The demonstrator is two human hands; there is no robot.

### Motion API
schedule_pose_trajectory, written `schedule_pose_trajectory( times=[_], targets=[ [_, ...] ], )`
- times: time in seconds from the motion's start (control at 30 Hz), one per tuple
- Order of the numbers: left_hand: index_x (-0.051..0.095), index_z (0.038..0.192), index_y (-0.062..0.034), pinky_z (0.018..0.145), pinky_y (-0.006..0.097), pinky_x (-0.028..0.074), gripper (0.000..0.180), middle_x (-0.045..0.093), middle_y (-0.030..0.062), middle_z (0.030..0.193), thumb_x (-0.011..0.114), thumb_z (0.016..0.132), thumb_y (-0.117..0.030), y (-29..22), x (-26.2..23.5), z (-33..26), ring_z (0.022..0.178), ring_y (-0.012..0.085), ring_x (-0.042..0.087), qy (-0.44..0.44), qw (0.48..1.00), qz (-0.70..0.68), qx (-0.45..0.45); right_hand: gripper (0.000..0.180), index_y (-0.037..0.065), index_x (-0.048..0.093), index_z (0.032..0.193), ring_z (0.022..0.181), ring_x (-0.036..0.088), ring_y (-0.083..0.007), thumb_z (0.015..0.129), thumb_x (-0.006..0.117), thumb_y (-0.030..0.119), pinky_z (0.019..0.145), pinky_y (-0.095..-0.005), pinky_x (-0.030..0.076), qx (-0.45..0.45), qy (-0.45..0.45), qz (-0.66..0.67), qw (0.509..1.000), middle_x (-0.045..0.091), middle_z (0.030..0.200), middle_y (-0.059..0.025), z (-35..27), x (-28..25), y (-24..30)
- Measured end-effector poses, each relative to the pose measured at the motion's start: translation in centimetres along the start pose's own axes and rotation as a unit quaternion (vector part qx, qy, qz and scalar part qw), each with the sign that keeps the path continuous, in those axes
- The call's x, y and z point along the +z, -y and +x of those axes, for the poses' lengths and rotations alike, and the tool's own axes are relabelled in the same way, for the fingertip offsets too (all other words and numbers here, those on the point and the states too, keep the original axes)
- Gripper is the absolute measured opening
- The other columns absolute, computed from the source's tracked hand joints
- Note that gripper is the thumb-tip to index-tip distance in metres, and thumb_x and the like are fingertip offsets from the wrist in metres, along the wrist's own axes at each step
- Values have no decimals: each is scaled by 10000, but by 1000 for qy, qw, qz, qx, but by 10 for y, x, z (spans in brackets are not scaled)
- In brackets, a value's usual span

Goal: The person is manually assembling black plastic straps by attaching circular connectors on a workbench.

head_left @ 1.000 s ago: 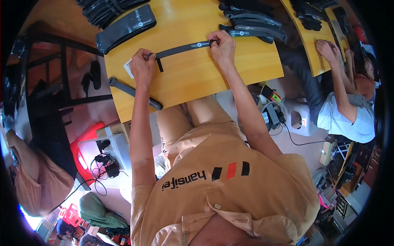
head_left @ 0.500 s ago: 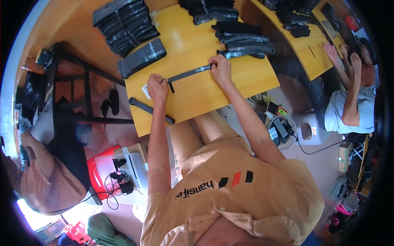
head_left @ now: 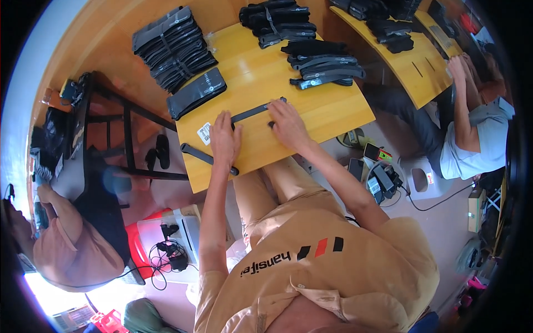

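Pressing a long dark strap [head_left: 258, 111] flat against the yellow wooden counter [head_left: 333, 111] is the work seen in the head view. The strap lies slantwise across the counter's middle, its right end farther than its left. The left hand [head_left: 225, 139] rests palm-down on the strap's near-left end, fingers spread and flat, pinching nothing. The right hand [head_left: 286, 123] covers the strap right of centre, fingers likewise laid flat; whether any fingertip curls under the edge cannot be told.

Judgement: the step is best done with even downward pressure from both palms, the hands kept well apart so the strap stays straight and does not bow between them.

A second dark strap [head_left: 208, 158] lies at the near-left edge, partly overhanging; it could be knocked off by the left forearm. A white label [head_left: 204, 132] sits just left of the left hand. Stacks of black pieces [head_left: 325, 64] occupy the far side, apart from the work.
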State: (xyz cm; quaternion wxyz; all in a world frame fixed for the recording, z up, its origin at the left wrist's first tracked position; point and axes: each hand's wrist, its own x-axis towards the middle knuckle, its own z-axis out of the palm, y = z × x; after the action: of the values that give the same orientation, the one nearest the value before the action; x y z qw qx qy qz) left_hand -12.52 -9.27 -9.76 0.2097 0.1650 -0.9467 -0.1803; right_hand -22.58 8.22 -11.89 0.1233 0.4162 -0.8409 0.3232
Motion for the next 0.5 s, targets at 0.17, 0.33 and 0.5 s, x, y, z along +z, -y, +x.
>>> schedule_pose_trajectory(
  times=[0.17, 0.33, 0.5],
  targets=[
    [280, 1379, -43, 1058, 523, 168, 656, 243, 135, 1448, 495, 869, -396, 6, 24, -9, 1334, 291, 229, 121, 986, 96, 55, 576, -2, 347, 1321, 1306, 275, -261, 815, 544, 191, 1069, -456, 197, -10, 73, -49, 996, 314, 1400, -135, -9, 19, -2],
    [252, 1397, -72, 1055, 526, 169, 684, 190, 120, 1470, 446, 877, -472, 12, 24, -13, 1345, 287, 205, 153, 982, 103, 43, 589, 1, 340, 1333, 1313, 270, -254, 840, 528, 264, 1082, -442, 172, 22, 95, -93, 991, 301, 1413, -131, -10, 13, -6],
    [256, 1400, -99, 1056, 521, 165, 678, 173, 138, 1471, 450, 874, -481, 10, 20, -11, 1346, 288, 203, 161, 982, 95, 24, 582, -7, 351, 1321, 1294, 305, -251, 839, 536, 261, 1079, -426, 185, 64, 57, -110, 990, 335, 1391, -139, -10, 15, -13]
  ],
)
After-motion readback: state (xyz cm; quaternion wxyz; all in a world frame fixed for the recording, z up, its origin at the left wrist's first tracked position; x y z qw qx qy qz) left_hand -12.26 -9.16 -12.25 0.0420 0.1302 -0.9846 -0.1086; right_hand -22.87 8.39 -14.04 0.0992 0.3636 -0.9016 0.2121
